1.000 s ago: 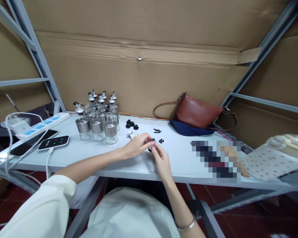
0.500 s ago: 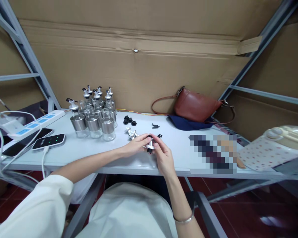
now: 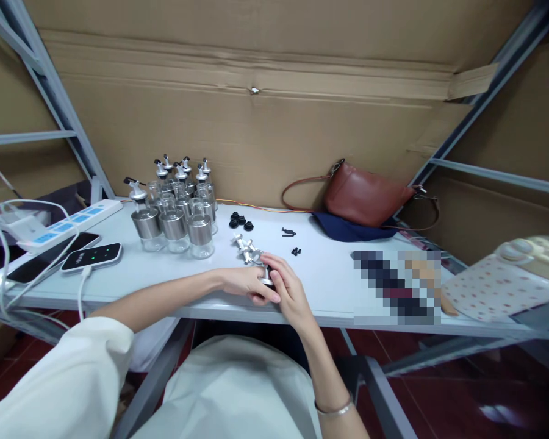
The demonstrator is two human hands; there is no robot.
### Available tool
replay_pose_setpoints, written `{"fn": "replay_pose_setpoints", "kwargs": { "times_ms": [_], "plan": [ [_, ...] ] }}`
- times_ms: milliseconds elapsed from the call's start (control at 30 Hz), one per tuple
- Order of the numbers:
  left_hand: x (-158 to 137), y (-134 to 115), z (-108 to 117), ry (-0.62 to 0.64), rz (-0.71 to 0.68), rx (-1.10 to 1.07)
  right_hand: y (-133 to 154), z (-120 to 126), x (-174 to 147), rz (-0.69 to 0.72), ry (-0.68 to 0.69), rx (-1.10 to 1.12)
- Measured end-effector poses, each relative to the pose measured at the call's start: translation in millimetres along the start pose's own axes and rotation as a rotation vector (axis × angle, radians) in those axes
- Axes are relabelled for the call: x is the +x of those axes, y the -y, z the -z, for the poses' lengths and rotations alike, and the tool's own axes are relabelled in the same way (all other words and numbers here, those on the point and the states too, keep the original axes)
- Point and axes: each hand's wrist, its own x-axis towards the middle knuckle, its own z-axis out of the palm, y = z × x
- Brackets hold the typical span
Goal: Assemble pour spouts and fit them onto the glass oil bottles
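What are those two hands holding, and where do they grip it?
Both hands meet on one small silver pourer cap. The left hand cups it from the side, and the right hand closes its fingertips over the top. The exact grip is hidden.

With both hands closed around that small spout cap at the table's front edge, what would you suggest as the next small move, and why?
Probably lift the spout cap a little clear of the table. The left hand and right hand cover most of it, pressed low at the front edge, so the fit of its parts cannot be checked.
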Motion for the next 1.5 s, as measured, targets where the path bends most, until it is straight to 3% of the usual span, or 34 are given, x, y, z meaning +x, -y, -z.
{"fn": "replay_pose_setpoints", "kwargs": {
  "times_ms": [233,433,633,767,867,1133,1267,1400,1467,1500],
  "plan": [
    [0.3,0.8,0.7,0.086,-0.009,0.098,4.7,-6.2,0.0,-0.025,-0.104,-0.054],
    [2.5,-0.5,-13.6,0.030,-0.105,0.351,0.7,-7.4,-1.5,-0.184,-0.350,0.111],
    [1.7,2.7,-13.5,-0.022,-0.152,0.108,3.6,24.1,19.2,-0.166,-0.438,-0.189],
    [5.9,6.3,-12.5,-0.122,-0.186,-0.001,-6.5,65.2,61.8,-0.245,-0.352,-0.321],
    [9.7,8.4,-12.6,-0.258,-0.243,0.056,-25.7,85.3,93.2,-0.476,-0.246,-0.392],
    [11.8,12.0,-10.9,-0.229,-0.337,0.012,-64.2,80.6,125.0,-0.692,-0.087,-0.396],
    [13.3,11.9,-10.5,-0.278,-0.364,-0.022,-57.5,84.2,123.5,-0.655,-0.099,-0.452],
    [14.5,11.0,-10.9,-0.336,-0.365,-0.048,-30.2,77.8,90.1,-0.510,-0.116,-0.460],
    [15.2,11.7,-11.2,-0.336,-0.358,-0.052,-15.8,63.1,62.9,-0.430,-0.103,-0.385],
    [15.5,12.4,-11.2,-0.339,-0.350,-0.049,-10.1,53.5,49.4,-0.386,-0.083,-0.183]
  ]
}}
